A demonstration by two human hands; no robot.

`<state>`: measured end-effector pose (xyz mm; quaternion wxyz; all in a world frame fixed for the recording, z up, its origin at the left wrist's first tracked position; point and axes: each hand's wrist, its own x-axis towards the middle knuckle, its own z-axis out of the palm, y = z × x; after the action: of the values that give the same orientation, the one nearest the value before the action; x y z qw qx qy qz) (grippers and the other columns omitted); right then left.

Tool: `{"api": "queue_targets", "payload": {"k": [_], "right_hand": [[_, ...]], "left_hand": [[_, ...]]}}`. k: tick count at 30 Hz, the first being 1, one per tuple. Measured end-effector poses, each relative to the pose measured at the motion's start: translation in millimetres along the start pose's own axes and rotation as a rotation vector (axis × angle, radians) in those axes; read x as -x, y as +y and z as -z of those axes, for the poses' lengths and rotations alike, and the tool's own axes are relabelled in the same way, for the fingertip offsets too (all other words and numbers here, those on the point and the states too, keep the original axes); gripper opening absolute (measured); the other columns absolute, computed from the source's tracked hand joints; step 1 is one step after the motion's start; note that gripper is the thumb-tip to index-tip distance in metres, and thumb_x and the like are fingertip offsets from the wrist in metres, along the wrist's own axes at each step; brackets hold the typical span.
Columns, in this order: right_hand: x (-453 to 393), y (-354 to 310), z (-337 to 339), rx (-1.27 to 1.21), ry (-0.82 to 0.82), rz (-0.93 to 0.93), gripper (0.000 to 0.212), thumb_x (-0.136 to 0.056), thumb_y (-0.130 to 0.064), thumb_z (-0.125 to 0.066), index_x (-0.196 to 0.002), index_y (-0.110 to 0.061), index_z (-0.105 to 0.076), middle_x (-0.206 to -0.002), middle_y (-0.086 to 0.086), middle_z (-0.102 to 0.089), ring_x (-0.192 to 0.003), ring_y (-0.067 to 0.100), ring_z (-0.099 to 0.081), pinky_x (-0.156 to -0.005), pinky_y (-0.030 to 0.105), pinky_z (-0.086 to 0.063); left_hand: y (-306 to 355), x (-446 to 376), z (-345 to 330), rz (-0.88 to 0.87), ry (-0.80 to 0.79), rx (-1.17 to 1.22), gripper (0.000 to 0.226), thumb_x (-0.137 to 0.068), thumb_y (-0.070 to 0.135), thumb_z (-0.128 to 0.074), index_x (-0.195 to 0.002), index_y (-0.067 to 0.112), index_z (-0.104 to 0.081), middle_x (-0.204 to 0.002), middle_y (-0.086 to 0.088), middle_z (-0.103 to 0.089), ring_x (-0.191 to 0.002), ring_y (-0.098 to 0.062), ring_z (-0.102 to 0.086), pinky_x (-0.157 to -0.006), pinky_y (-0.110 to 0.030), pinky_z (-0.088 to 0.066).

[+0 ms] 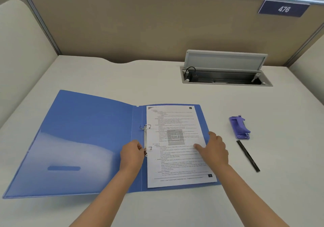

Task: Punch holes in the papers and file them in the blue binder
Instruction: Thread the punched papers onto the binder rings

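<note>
The blue binder (78, 139) lies open flat on the white desk. A printed paper sheet (175, 121) rests on its right half, its left edge at the two metal rings (146, 127). The upper ring looks parted. My left hand (131, 154) pinches the lower ring with its fingertips. On the sheet's right side my right hand (214, 150) presses flat, fingers spread. A purple hole punch (240, 127) sits on the desk to the right of the binder.
A black strip (248, 155) lies just below the punch. At the back right is a cable box (226, 77) sunk in the desk with its lid up. Beige partition walls close off the back and sides of the white desk (157, 79).
</note>
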<state>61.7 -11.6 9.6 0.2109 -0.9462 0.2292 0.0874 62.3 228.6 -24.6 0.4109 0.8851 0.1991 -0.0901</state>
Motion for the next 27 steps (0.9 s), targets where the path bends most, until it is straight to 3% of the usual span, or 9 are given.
{"api": "queue_targets", "payload": {"k": [6, 10, 13, 19, 22, 27], "right_hand": [[0, 30, 9, -0.095, 0.088, 0.029, 0.055, -0.088, -0.037, -0.06, -0.136, -0.016, -0.043, -0.131, 0.009, -0.049, -0.12, 0.027, -0.048, -0.096, 0.04, -0.045], [-23, 72, 36, -0.092, 0.244, -0.151, 0.037, -0.09, -0.016, -0.055, -0.126, -0.004, -0.053, -0.126, 0.021, -0.052, -0.117, 0.037, -0.046, -0.092, 0.041, -0.042], [-33, 102, 43, 0.026, 0.15, -0.274, 0.039, -0.091, -0.013, -0.051, -0.128, -0.002, -0.05, -0.127, 0.023, -0.047, -0.119, 0.04, -0.042, -0.092, 0.041, -0.042], [-42, 116, 36, 0.047, 0.085, -0.234, 0.025, -0.089, -0.006, -0.047, -0.11, 0.0, -0.059, -0.111, 0.022, -0.062, -0.101, 0.037, -0.059, -0.071, 0.03, -0.038], [-40, 106, 40, 0.081, 0.045, -0.204, 0.025, -0.088, -0.006, -0.047, -0.109, 0.001, -0.06, -0.106, 0.019, -0.064, -0.093, 0.035, -0.06, -0.068, 0.028, -0.04], [-21, 43, 57, -0.316, 0.093, -0.067, 0.026, -0.089, -0.01, -0.052, -0.113, -0.003, -0.061, -0.093, 0.011, -0.064, -0.078, 0.024, -0.057, -0.072, 0.032, -0.049]], "left_hand": [[10, -5, -6, -0.07, 0.029, -0.104, 0.017, -0.085, -0.002, -0.047, -0.072, 0.003, -0.057, -0.073, -0.013, -0.066, -0.072, -0.03, -0.063, -0.057, -0.036, -0.047], [15, -8, -9, -0.079, 0.039, -0.121, 0.016, -0.084, -0.001, -0.048, -0.073, 0.002, -0.059, -0.071, -0.011, -0.065, -0.069, -0.029, -0.061, -0.057, -0.036, -0.047], [18, -6, -10, -0.071, 0.053, -0.145, 0.015, -0.086, 0.0, -0.049, -0.075, 0.003, -0.058, -0.065, -0.003, -0.056, -0.065, -0.022, -0.052, -0.051, -0.028, -0.039], [23, 1, -8, -0.046, 0.051, -0.128, 0.005, -0.085, 0.007, -0.056, -0.081, 0.008, -0.056, -0.073, -0.003, -0.056, -0.07, -0.022, -0.051, -0.051, -0.024, -0.036], [25, 5, -2, -0.022, 0.024, -0.124, 0.005, -0.084, 0.011, -0.059, -0.087, 0.012, -0.055, -0.082, -0.004, -0.06, -0.073, -0.022, -0.053, -0.052, -0.024, -0.036], [28, 8, 15, 0.014, 0.036, -0.137, 0.025, -0.087, 0.003, -0.047, -0.108, 0.01, -0.058, -0.09, -0.003, -0.058, -0.077, -0.022, -0.052, -0.061, -0.026, -0.038]]}}
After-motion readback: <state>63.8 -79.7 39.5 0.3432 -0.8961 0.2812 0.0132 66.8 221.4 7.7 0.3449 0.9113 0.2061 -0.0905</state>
